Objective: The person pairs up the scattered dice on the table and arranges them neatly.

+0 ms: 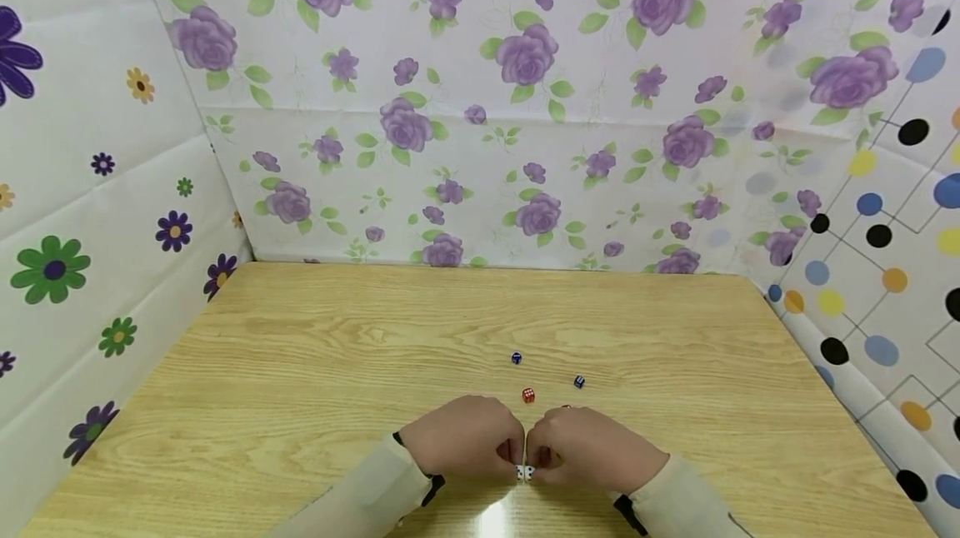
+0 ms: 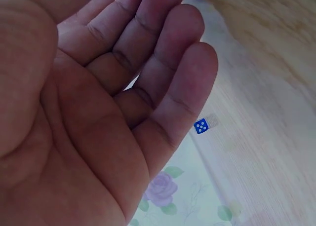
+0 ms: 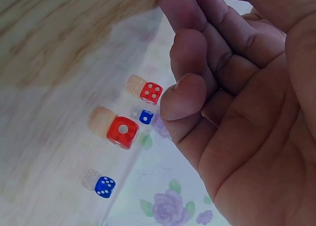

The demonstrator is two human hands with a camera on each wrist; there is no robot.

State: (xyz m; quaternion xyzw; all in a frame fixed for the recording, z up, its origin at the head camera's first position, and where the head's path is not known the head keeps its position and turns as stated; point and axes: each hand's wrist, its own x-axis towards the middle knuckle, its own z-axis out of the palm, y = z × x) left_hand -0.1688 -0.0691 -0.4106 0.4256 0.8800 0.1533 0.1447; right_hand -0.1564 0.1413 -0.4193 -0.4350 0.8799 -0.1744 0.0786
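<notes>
Low in the head view, my two hands meet knuckle to knuckle close over the wooden table (image 1: 360,355). My left hand (image 1: 468,438) pinches a white die (image 1: 520,472) with dark pips between thumb and fingers. A second white die (image 1: 530,473) is pinched by my right hand (image 1: 596,448), side by side with the first. Both wrist views show the palms with the other fingers curled in; the pinched dice are hidden there. Just beyond the hands lies a red die (image 1: 528,395). Another red die (image 3: 123,132) is mostly covered by my right hand in the head view.
Two blue dice, one farther back (image 1: 517,358) and one to the right (image 1: 579,381), lie on the table beyond the hands. Flowered cloth (image 1: 450,146) hangs at the table's back edge, with patterned cloths along the left (image 1: 112,230) and right (image 1: 885,313) sides.
</notes>
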